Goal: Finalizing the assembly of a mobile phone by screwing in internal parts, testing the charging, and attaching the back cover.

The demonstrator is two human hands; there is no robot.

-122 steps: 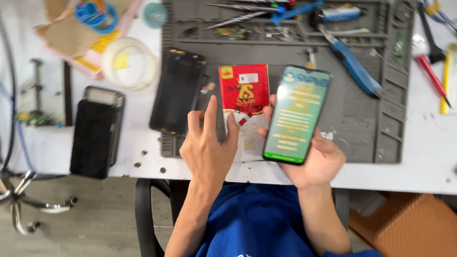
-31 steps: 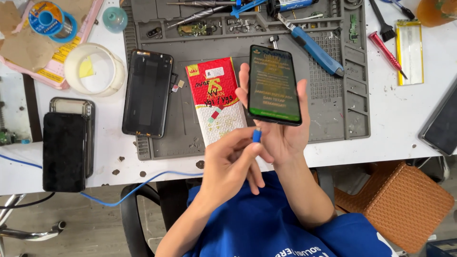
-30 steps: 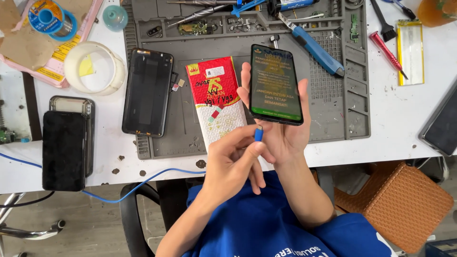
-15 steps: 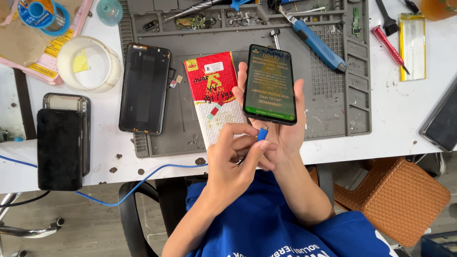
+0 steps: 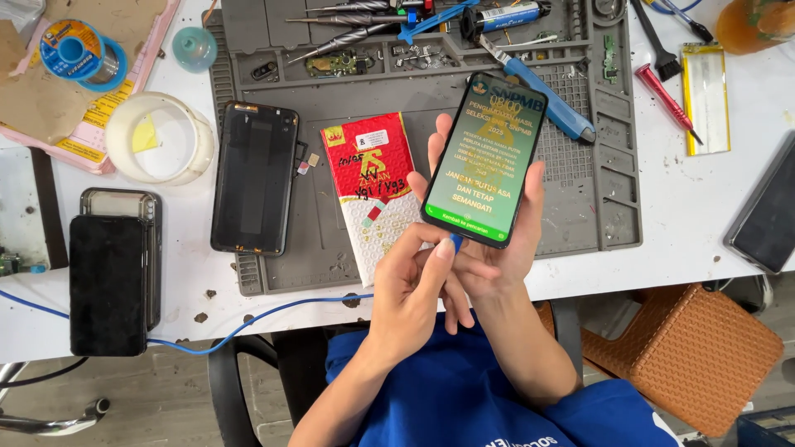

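Head view, centre: right hand grips a lit phone from behind, above the grey mat. Left hand pinches a blue plug at the phone's lower edge; blue cable trails lower left. Judgement: steady the phone, align the plug squarely, press gently. Left of centre: red-and-white rectangular packet, yellow corner mark. Upper left: blue solder spool.

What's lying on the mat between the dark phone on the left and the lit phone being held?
In the head view, a red and white padded packet lies between the dark phone and the lit phone; two tiny parts sit beside the dark phone.
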